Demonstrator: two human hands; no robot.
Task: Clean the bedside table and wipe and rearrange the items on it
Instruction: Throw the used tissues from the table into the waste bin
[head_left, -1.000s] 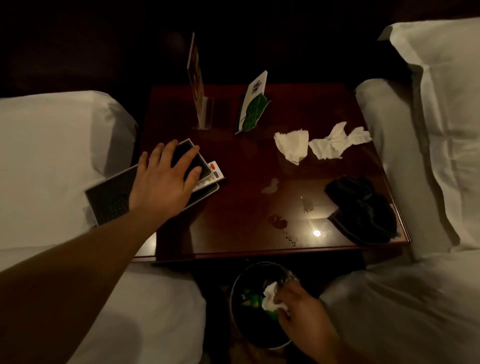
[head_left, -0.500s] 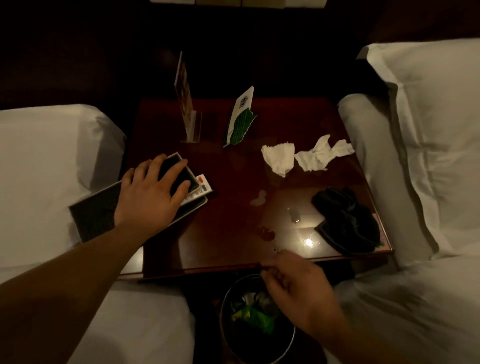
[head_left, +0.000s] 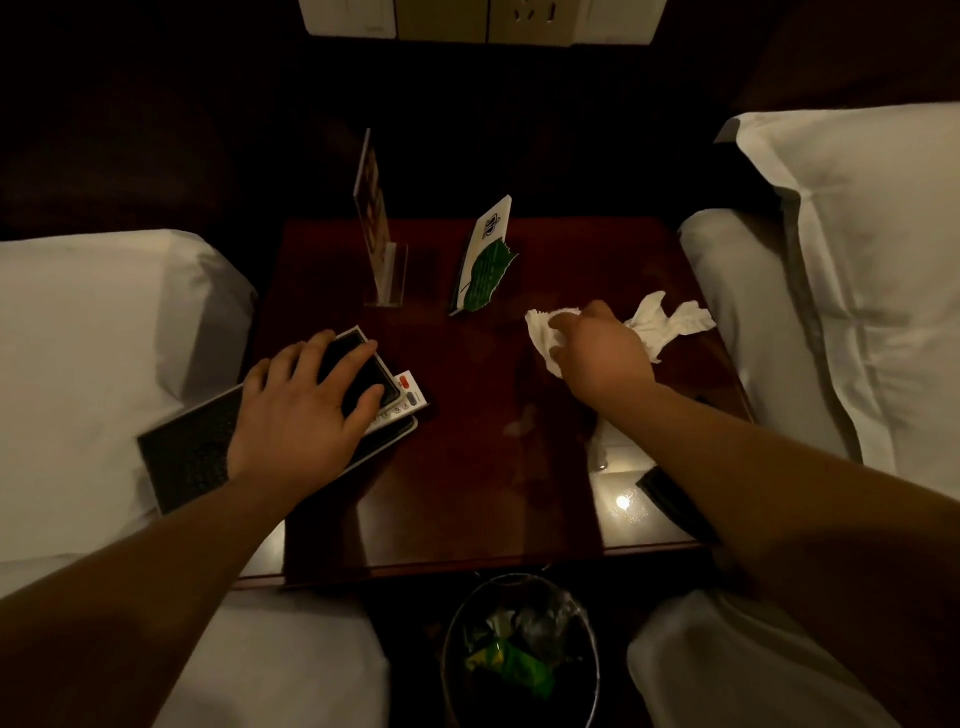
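Observation:
The dark red bedside table (head_left: 467, 493) stands between two beds. My left hand (head_left: 301, 410) lies flat on a black device (head_left: 363, 364) stacked over a white remote (head_left: 408, 395) and a dark folder (head_left: 187, 452) at the table's left edge. My right hand (head_left: 597, 353) closes its fingers on a crumpled white tissue (head_left: 540, 327) at the right middle. A second crumpled tissue (head_left: 670, 322) lies just right of it. My right forearm hides most of a black cloth (head_left: 670, 493) at the front right. Small smears (head_left: 519, 426) mark the glossy top.
An acrylic sign holder (head_left: 379, 228) and a green-and-white card (head_left: 483, 260) stand upright at the back. A bin (head_left: 519, 654) with green rubbish sits on the floor below the front edge. White pillows and bedding (head_left: 857, 260) flank both sides. Wall sockets (head_left: 483, 21) are above.
My right hand rose from the bin, where it let go of a tissue, and reached over the table to the left crumpled tissue. My left hand stayed on the stack.

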